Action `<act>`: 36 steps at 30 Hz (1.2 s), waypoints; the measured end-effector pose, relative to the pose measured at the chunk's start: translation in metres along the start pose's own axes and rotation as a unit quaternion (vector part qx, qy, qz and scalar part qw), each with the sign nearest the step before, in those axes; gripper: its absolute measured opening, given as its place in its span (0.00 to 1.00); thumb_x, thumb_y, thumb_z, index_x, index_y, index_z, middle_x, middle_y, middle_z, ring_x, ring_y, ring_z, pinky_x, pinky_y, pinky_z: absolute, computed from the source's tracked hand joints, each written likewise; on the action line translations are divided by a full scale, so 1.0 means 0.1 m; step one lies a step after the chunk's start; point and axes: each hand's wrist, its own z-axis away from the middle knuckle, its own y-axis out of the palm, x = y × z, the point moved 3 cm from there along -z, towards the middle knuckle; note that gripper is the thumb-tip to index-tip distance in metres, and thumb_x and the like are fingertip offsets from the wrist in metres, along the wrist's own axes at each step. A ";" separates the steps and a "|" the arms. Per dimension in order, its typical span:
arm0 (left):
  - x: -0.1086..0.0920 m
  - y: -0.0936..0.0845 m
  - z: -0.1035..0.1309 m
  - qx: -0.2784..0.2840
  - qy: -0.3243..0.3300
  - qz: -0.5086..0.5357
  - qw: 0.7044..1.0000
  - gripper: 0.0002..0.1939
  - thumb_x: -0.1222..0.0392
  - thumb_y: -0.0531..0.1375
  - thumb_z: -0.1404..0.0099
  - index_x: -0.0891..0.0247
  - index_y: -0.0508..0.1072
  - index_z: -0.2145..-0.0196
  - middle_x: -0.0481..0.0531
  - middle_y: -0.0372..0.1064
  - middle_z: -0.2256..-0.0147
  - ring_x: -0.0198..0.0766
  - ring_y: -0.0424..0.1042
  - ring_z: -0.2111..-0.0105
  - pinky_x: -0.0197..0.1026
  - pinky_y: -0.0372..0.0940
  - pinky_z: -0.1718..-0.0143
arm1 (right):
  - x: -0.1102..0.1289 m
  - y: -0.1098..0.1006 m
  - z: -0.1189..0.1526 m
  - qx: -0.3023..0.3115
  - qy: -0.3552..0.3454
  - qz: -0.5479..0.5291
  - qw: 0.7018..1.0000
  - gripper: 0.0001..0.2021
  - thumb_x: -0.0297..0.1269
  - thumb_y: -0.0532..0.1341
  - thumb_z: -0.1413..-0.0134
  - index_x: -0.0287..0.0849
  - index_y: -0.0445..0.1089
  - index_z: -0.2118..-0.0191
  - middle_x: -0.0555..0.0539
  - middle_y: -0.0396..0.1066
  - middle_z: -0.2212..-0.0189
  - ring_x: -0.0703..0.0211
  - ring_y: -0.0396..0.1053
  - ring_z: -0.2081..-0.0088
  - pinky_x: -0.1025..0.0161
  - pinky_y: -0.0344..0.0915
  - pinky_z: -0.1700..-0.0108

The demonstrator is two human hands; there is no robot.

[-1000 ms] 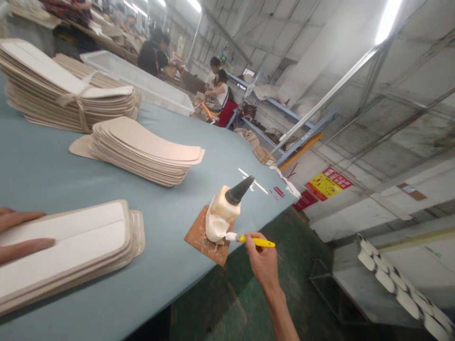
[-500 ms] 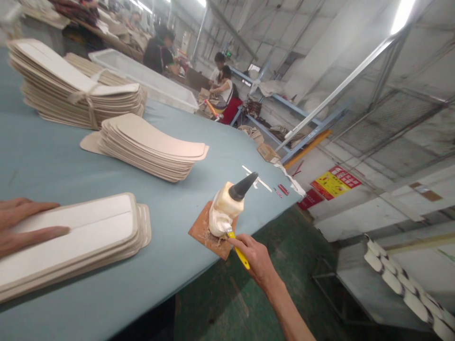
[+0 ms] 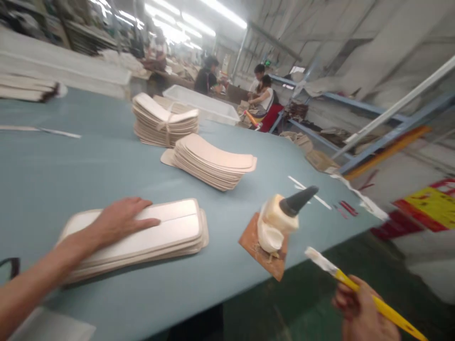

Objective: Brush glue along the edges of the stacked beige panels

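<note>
Yellow brush [image 3: 345,279], gripped in right hand [image 3: 368,312], has left the bottle [image 3: 277,215]; left hand [image 3: 121,220] spread on stack [image 3: 177,229].

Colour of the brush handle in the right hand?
Yellow; the handle shows best in the head view.

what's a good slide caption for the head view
Left hand resting on stacked panels, right hand holding a yellow-handled brush near a black-tipped bottle.

Bright yellow on the brush handle [image 3: 394,316], white on the bristles [image 3: 318,258]. White, beige-bordered, with one thin dark line, on the near top panel [image 3: 177,227]. Cream on the bottle [image 3: 276,214], dark grey on the nozzle [image 3: 298,201], reddish brown on the board [image 3: 250,235], blue-green on the bench [image 3: 117,173].
</note>
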 end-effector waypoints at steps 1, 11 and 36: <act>0.03 0.04 -0.01 0.018 0.003 -0.014 1.000 0.38 0.25 0.55 0.38 0.62 0.78 0.51 0.58 0.77 0.58 0.50 0.73 0.57 0.47 0.65 0.51 | 0.00 0.11 0.02 -0.005 0.056 -0.063 0.996 0.12 0.47 0.72 0.53 0.47 0.76 0.65 0.51 0.70 0.77 0.62 0.63 0.79 0.65 0.63 0.80; 0.19 -0.39 0.46 -0.079 -0.031 0.036 0.996 0.30 0.39 0.51 0.29 0.59 0.70 0.39 0.59 0.71 0.39 0.50 0.67 0.38 0.53 0.59 0.34 | 0.56 1.88 0.87 0.130 0.349 -0.236 0.898 0.14 0.42 0.72 0.61 0.45 0.68 0.71 0.61 0.54 0.82 0.71 0.51 0.83 0.74 0.55 0.84; 0.46 -0.07 1.72 -0.149 -0.402 0.282 0.858 0.19 0.38 0.56 0.41 0.57 0.71 0.71 0.44 0.67 0.80 0.39 0.66 0.77 0.39 0.53 0.73 | 0.81 3.75 2.95 0.527 0.115 -0.077 0.838 0.32 0.69 0.67 0.54 0.39 0.75 0.67 0.53 0.65 0.81 0.63 0.60 0.78 0.64 0.58 0.75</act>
